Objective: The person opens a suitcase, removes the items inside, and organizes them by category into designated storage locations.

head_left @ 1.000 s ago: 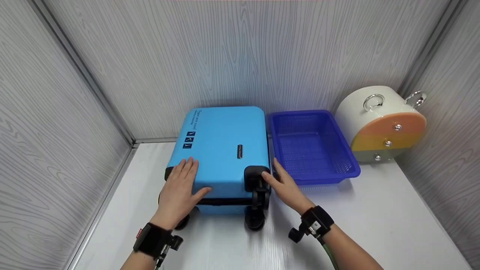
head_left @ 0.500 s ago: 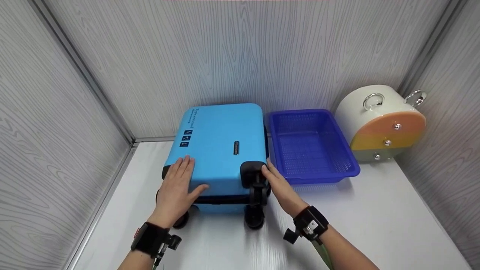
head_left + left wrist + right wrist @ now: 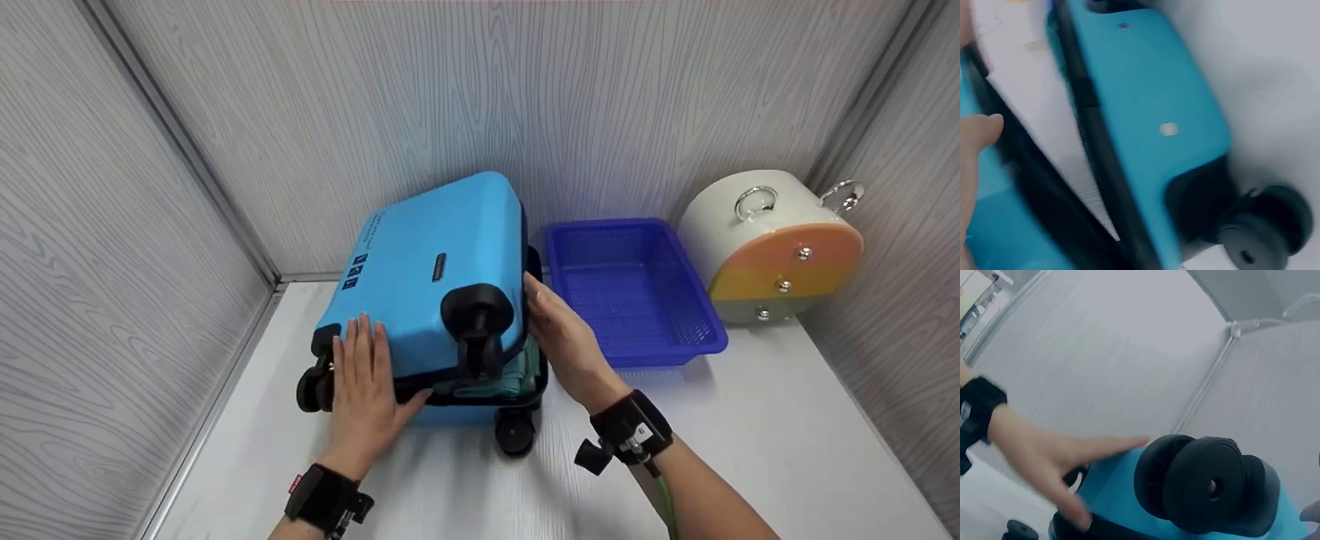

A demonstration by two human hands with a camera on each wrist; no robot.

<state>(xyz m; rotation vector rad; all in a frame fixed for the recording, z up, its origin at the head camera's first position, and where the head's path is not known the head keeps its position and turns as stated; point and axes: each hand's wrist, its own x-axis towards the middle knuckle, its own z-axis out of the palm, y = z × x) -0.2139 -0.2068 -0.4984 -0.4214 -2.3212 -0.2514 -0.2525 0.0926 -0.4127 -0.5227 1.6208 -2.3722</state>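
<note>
So the thing you're handling is a sky-blue hard-shell suitcase [image 3: 409,244], lying on its side on the table [image 3: 465,487], wheels toward you. Your upper shell [image 3: 480,225] is propped up on the right, sloping down to the left, with a small dark badge [image 3: 439,268] and three square icons [image 3: 354,271]. Something teal [image 3: 517,375] shows in the gap, can't tell what. Corner guards [image 3: 474,306] are black.
</note>
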